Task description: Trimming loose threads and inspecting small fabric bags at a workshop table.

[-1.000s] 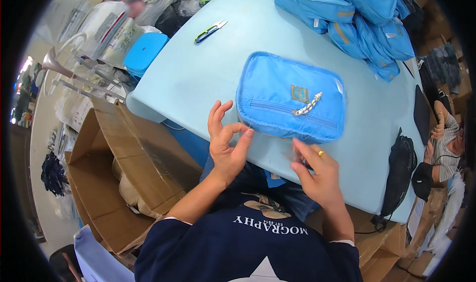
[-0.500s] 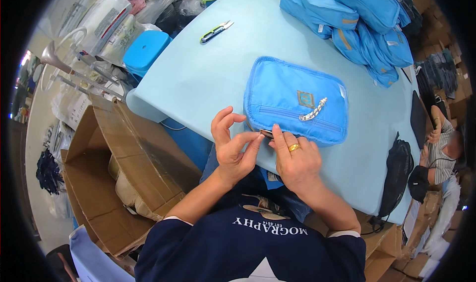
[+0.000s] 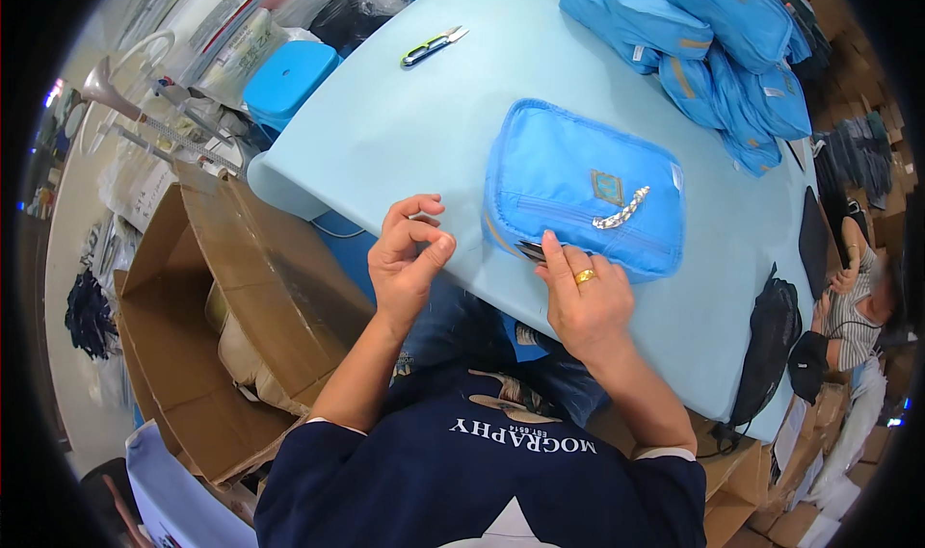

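Observation:
A bright blue zippered fabric pouch point(image 3: 588, 177) lies on the table, with a small tan patch and a silvery braided cord pull on top. At its near edge, my right hand point(image 3: 590, 298) is closed on a small dark pointed tool point(image 3: 530, 250), mostly covered by the fingers. The tool's tip sits against the pouch's side. My left hand point(image 3: 409, 259) is raised left of the pouch, apart from it. Its thumb and forefinger are pinched together; anything between them is too small to make out.
Green-handled thread snips point(image 3: 434, 47) lie on the light blue table point(image 3: 385, 124). Several blue pouches point(image 3: 694, 57) are piled at the far right. A black bag point(image 3: 771, 346) lies by the right edge. A cardboard box point(image 3: 260, 269) stands open at left; another person point(image 3: 858, 288) is at right.
My left hand has drawn back to the left, away from the pouch edge, still pinched. My right hand keeps the dark tool at the pouch. The view has shifted slightly.

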`<move>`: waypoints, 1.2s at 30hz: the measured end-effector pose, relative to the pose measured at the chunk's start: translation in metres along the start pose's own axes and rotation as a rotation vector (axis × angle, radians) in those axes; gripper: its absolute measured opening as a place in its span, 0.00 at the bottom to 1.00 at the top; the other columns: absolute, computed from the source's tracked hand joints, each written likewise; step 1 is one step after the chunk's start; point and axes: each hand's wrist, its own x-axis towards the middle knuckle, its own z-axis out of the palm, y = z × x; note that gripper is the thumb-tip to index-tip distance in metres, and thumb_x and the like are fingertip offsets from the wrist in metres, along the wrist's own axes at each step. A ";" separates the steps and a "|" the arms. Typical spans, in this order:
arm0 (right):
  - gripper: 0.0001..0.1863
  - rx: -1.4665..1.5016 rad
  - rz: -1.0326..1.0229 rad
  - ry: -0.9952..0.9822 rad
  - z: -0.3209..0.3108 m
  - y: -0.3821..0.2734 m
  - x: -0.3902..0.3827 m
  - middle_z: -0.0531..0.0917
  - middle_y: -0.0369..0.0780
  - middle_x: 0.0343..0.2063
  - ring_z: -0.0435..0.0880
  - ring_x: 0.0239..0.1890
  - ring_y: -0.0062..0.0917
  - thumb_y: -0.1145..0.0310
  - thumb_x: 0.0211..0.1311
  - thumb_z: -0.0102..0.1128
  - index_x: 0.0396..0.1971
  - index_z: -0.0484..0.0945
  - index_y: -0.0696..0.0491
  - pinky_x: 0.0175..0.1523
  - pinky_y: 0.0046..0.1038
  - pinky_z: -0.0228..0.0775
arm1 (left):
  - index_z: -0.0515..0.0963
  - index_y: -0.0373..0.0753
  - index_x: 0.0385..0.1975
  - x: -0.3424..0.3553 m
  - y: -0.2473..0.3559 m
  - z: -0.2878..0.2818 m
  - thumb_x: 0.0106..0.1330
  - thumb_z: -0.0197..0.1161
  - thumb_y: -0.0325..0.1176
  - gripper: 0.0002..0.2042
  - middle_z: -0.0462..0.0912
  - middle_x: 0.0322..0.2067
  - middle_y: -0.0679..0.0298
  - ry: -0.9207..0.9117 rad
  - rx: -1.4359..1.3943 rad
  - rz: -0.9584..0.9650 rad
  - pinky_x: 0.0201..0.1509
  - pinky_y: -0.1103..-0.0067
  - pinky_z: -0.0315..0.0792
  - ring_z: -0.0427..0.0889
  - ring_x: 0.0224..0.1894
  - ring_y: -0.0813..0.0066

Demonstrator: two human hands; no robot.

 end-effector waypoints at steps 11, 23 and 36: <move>0.22 0.045 0.080 -0.020 -0.007 -0.001 -0.003 0.78 0.36 0.28 0.74 0.24 0.24 0.68 0.49 0.64 0.46 0.76 0.57 0.27 0.24 0.62 | 0.76 0.36 0.29 -0.020 -0.001 0.037 0.47 0.67 0.23 0.10 0.75 0.32 0.57 -0.002 0.602 0.262 0.40 0.75 0.68 0.74 0.37 0.62; 0.22 0.126 0.298 -0.237 -0.009 -0.008 0.010 0.80 0.38 0.24 0.82 0.26 0.26 0.81 0.40 0.66 0.40 0.74 0.56 0.30 0.25 0.72 | 0.77 0.37 0.29 -0.006 -0.005 0.018 0.44 0.67 0.28 0.11 0.74 0.32 0.61 -0.109 0.983 0.349 0.47 0.68 0.59 0.71 0.42 0.62; 0.04 0.811 0.694 0.168 -0.039 0.069 0.014 0.69 0.28 0.21 0.62 0.23 0.09 0.78 0.57 0.60 0.30 0.73 0.58 0.28 0.13 0.57 | 0.72 0.35 0.32 0.021 -0.002 -0.009 0.68 0.51 0.34 0.09 0.73 0.30 0.66 0.128 0.265 -0.174 0.42 0.83 0.64 0.69 0.35 0.80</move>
